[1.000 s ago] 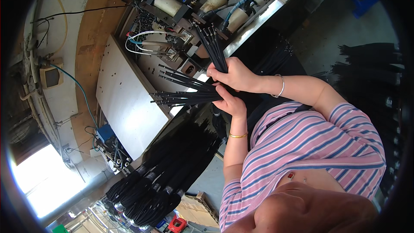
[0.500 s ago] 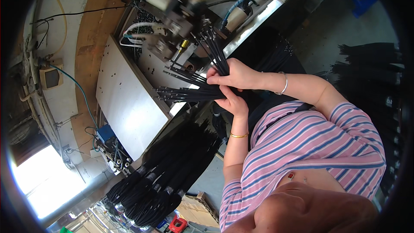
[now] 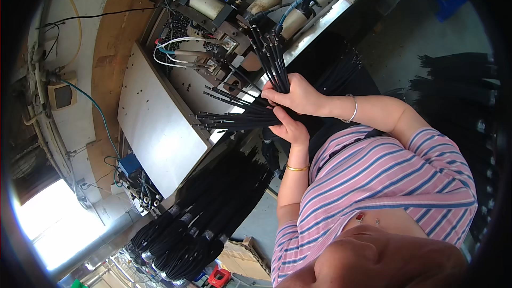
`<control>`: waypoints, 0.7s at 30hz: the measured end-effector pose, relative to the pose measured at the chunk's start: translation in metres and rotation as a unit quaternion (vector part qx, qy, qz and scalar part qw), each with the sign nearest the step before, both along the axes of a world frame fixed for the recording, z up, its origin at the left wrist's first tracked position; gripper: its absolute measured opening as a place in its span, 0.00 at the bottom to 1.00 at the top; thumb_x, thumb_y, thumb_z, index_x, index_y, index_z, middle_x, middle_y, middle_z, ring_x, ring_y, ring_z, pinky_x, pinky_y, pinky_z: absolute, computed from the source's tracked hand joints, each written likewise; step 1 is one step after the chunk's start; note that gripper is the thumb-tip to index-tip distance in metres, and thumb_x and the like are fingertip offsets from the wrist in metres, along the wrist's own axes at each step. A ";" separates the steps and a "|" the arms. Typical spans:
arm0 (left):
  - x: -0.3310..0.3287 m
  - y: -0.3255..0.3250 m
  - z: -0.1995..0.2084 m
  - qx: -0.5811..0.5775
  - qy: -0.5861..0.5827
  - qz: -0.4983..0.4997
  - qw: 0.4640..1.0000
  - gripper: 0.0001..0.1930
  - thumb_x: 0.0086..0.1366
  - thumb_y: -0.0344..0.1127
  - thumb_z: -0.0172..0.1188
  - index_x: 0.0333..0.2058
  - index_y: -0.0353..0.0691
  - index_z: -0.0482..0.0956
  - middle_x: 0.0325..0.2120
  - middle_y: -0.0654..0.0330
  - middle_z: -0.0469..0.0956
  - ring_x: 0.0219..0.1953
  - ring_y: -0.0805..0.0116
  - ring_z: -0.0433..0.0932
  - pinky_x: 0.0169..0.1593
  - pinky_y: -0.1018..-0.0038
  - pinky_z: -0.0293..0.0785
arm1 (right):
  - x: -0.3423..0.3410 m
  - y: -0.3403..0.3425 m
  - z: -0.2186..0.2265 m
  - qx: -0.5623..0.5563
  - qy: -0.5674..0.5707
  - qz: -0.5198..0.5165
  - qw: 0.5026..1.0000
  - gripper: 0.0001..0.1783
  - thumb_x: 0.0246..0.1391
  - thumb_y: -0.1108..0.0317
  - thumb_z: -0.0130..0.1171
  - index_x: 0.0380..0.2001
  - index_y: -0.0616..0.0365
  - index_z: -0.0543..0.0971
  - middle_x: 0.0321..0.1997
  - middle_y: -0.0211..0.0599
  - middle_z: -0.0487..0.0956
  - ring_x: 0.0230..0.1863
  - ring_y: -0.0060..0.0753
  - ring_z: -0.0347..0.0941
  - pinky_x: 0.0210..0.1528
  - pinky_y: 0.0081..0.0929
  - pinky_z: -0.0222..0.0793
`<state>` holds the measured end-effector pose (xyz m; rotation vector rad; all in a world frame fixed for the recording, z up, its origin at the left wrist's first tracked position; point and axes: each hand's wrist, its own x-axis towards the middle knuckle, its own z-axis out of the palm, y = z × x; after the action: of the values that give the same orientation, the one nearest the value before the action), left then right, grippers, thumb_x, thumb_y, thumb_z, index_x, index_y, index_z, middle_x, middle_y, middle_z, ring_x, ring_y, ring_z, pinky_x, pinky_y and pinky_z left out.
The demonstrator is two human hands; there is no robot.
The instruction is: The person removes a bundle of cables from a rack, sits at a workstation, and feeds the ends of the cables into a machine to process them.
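My left hand [image 3: 290,129], with a gold bangle at the wrist, is closed round a bunch of black cords [image 3: 234,121]. Their ends fan out to the left and carry small shiny tips. Just above it, my right hand [image 3: 298,96] grips a second bunch of black cords [image 3: 272,61], pointing up toward the machine. The thumb and fingers of this hand also press near a single cord running toward the machine's front; whether it is pinched there I cannot tell. In front of both hands stands the bench machine [image 3: 229,48], with pale cylinders, metal blocks and hoses.
A pale tabletop [image 3: 160,128] with a raised edge lies left of the hands. Small black pieces [image 3: 178,24] are scattered round the machine. Thick bundles of black cords [image 3: 186,234] hang at the lower left, and more black cords [image 3: 453,80] lie at the far right.
Both hands have shifted slightly right with their cords. The machine's parts, blurred before, now look sharp and have changed position; the brass-coloured piece near the cord tips no longer shows.
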<state>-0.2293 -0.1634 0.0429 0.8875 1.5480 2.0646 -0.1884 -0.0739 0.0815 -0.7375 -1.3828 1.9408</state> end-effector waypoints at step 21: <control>0.000 0.005 -0.005 -0.008 -0.015 0.032 0.999 0.13 0.73 0.36 0.43 0.48 0.32 0.66 0.40 0.59 0.73 0.38 0.76 0.74 0.39 0.79 0.71 | 0.003 -0.002 -0.002 0.085 0.051 -0.016 0.995 0.11 0.54 0.64 0.61 0.33 0.62 0.80 0.23 0.31 0.79 0.24 0.21 0.74 0.27 0.21 0.72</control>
<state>-0.2290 -0.1581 0.0381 0.8072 1.5938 2.0977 -0.1852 -0.0760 0.0793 -0.5683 -1.4428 1.7835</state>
